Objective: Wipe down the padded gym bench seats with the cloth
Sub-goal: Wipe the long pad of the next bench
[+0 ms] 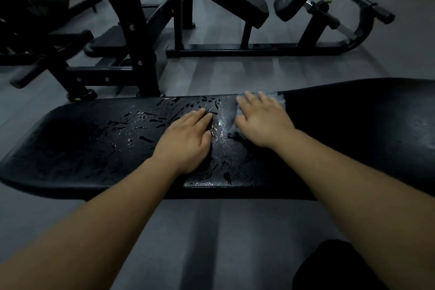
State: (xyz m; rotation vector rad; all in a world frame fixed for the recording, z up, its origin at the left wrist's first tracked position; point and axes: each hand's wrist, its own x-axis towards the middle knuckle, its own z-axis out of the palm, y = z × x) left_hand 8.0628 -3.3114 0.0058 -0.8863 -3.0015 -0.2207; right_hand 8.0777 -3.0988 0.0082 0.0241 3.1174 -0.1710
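One wet black bench pad (94, 143) over grey floor (211, 70) — left hand (186, 139) flat, right hand (261, 120) pressing cloth (279, 99), fingers (250, 99) straight.

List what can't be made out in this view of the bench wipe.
Head view:
- Cloth: mostly under the right hand; only pale edges show.
- Bench: right end cut by the frame edge; legs hidden under it.
- Machine, top left: too dark and blurred to identify.
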